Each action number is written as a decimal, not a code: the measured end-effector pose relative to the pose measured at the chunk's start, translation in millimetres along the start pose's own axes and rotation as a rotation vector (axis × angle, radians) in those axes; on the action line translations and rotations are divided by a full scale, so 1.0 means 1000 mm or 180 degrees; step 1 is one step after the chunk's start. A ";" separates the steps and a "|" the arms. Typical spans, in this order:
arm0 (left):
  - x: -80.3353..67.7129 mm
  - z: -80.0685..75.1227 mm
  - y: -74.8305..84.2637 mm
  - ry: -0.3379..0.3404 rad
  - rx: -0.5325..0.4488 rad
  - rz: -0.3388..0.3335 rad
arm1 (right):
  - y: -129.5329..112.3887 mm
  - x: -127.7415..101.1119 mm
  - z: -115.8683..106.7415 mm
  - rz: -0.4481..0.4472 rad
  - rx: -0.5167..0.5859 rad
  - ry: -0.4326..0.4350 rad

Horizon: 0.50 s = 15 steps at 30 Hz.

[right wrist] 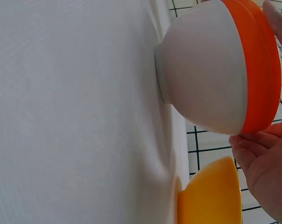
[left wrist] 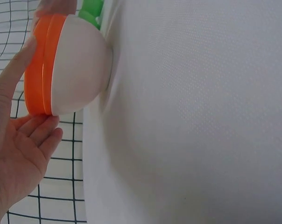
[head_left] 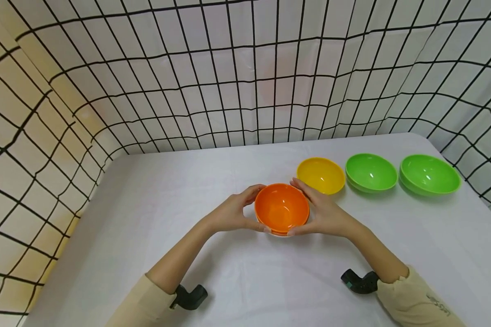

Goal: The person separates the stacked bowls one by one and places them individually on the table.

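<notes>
Both hands (head_left: 233, 213) (head_left: 325, 213) cup my nested orange plastic bowls (head_left: 282, 208) at table (head_left: 147, 218) centre | stack of two seated | yellow bowl (head_left: 321, 175), two green bowls (head_left: 371, 171) (head_left: 429, 174) loose at 2 o'clock

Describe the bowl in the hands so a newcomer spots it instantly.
On the white table, a row of bowls runs rightward: yellow bowl, then two green. The orange bowl sits nearest the person, gripped by left hand and right hand. It alone is orange.
</notes>
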<state>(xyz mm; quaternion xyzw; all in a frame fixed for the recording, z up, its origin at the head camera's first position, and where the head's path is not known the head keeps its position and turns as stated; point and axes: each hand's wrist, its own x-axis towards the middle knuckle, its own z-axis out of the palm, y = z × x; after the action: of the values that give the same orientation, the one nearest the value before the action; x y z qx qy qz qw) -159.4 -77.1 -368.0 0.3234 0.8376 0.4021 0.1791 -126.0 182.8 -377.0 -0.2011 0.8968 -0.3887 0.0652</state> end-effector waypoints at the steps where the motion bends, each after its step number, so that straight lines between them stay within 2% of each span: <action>1: 0.000 0.000 0.000 -0.0002 0.0005 0.0001 | 0.000 0.000 0.002 0.0000 0.0012 -0.0004; 15: -0.001 0.001 0.000 -0.0003 0.0025 0.0039 | -0.003 -0.001 0.011 0.0052 -0.0090 0.0055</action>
<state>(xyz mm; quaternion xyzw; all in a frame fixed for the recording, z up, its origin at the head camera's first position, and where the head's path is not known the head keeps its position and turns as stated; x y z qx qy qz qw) -158.4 -77.0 -368.7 0.3294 0.8372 0.3997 0.1758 -121.6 173.8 -381.9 -0.1913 0.9043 -0.3772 0.0579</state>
